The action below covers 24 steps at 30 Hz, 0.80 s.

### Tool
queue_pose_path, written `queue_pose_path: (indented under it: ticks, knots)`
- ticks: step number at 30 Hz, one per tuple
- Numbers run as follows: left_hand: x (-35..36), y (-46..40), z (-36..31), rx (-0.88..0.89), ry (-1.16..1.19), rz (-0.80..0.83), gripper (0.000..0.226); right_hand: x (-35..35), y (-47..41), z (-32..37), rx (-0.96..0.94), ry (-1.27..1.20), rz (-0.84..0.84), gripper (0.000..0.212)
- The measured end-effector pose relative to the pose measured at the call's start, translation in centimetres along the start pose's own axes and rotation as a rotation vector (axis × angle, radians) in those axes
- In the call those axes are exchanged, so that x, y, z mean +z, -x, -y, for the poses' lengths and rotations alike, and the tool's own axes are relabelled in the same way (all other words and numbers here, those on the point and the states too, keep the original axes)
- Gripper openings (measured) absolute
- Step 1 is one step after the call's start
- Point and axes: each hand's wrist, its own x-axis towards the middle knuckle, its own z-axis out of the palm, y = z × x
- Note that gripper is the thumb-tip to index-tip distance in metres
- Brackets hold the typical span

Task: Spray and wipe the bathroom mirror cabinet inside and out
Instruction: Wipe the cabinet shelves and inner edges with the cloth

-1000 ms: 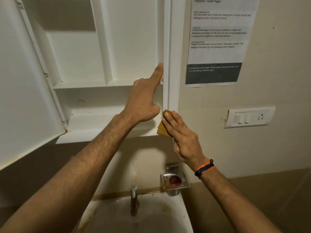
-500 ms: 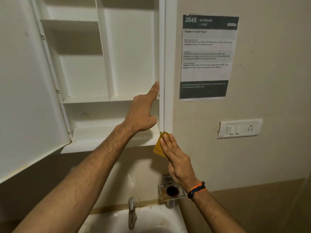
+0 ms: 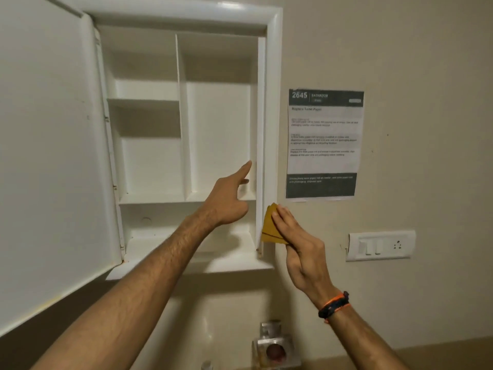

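The white mirror cabinet (image 3: 274, 102) hangs open on the wall, its door (image 3: 48, 156) swung out to the left. Its shelves are bare. My left hand (image 3: 226, 201) reaches inside, index finger stretched up against the inner strip of the right side wall. My right hand (image 3: 301, 249) presses a folded yellow cloth (image 3: 269, 228) with flat fingers against the lower outer edge of the cabinet's right frame.
A printed notice (image 3: 324, 145) is taped to the wall right of the cabinet, with a white switch plate (image 3: 381, 245) below it. A metal soap holder (image 3: 274, 348) and the top of a tap (image 3: 206, 365) sit under the cabinet.
My view has tilted up, so the cabinet's top now shows. My right hand has slid the cloth a little way up the right frame. My left hand stays on the inner wall.
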Motion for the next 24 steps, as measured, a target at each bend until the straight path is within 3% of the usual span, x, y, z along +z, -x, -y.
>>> queue_pose_path:
  ticks: [9,17,20,24]
  knots:
    - [-5.3,-6.2,-4.5,0.076,0.025,-0.095,0.094,-3.7,-15.7,3.4,-0.243,0.062,-0.149,0.068]
    - [-8.7,-10.6,-7.2,0.129,0.086,-0.195,0.088,-6.2,-26.1,6.8,-0.331,0.108,-0.335,0.055]
    - [-9.0,-11.2,-7.4,0.124,0.124,-0.191,0.088,-7.3,-28.6,8.1,-0.237,0.053,-0.354,0.045]
    - [-9.2,-11.7,-7.6,0.136,0.152,-0.176,0.088,-9.3,-32.2,9.0,0.028,-0.029,-0.163,0.041]
